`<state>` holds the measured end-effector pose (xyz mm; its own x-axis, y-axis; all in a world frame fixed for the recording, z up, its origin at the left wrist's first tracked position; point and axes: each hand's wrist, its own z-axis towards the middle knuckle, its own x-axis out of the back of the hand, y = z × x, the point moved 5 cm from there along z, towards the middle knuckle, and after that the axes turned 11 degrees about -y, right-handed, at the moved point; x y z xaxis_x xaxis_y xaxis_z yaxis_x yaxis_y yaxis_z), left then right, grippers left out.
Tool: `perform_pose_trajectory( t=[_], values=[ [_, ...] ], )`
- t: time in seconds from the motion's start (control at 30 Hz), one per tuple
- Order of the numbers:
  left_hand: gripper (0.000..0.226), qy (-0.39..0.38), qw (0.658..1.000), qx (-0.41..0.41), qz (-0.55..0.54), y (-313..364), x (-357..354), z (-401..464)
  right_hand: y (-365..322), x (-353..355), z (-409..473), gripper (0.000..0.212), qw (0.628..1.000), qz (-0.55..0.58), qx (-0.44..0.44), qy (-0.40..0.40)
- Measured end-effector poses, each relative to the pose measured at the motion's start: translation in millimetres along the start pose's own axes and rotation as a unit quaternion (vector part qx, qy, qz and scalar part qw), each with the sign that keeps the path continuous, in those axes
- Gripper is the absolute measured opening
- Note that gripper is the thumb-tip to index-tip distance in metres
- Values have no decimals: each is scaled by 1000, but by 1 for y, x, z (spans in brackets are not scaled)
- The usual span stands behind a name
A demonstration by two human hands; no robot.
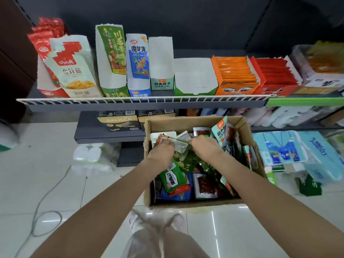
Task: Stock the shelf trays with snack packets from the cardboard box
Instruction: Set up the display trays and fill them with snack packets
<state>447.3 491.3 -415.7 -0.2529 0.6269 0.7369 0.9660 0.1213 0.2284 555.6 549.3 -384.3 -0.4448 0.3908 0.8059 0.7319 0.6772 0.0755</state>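
Note:
A cardboard box [240,125] stands on the floor below the shelf, filled with several mixed snack packets [174,178] in green, blue, red and clear wrappers. Both my hands are inside it. My left hand [162,152] grips a small bunch of packets [181,146], green and clear ones with an orange one at the top. My right hand [206,147] reaches over the pile and pinches the right edge of that same bunch. On the shelf above stand several open display trays: a green one [195,90] looks empty, an orange one [236,75] and a red one [275,75] are full.
A white wire rail [141,100] runs along the shelf front edge. Tall opened cartons [111,58] stand at shelf left. Tissue packs [305,153] lie on the floor right of the box, wrapped rolls [93,157] to the left. A grey cable [46,211] loops on the tiles. My feet [158,222] stand before the box.

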Motion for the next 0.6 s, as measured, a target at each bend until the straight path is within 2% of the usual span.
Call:
perform_pose_trajectory(
  t=[0.07, 0.13, 0.23, 0.3, 0.37, 0.47, 0.53, 0.6],
  values=[
    [51, 8, 1000, -5, -28, 0, 2, -1, 8, -6, -3, 44, 998, 45, 36, -31],
    [52, -22, 999, -20, -18, 2, -2, -1, 8, -12, -7, 55, 993, 84, 51, -59],
    [57, -67, 997, -29, 19, 6, -10, 1, -3, -20, -5, 76, 993, 67, 20, -91],
    [67, -74, 997, -27, 19, 8, -12, 2, -9, -25, 0, 85, 988, 95, 2, -119],
    [79, -78, 996, -30, 25, 9, -14, 1, -8, -23, 3, 76, 977, 183, 2, -113],
    [88, -75, 996, -23, 45, 9, -15, -3, 3, -13, -1, 51, 953, 289, 19, -90],
    [91, -71, 996, -21, 59, 11, -16, -4, 6, -13, -5, 50, 964, 251, 11, -91],
    [91, -69, 995, -20, 69, 14, -17, -3, 1, -16, -9, 57, 982, 158, -22, -99]
  ],
)
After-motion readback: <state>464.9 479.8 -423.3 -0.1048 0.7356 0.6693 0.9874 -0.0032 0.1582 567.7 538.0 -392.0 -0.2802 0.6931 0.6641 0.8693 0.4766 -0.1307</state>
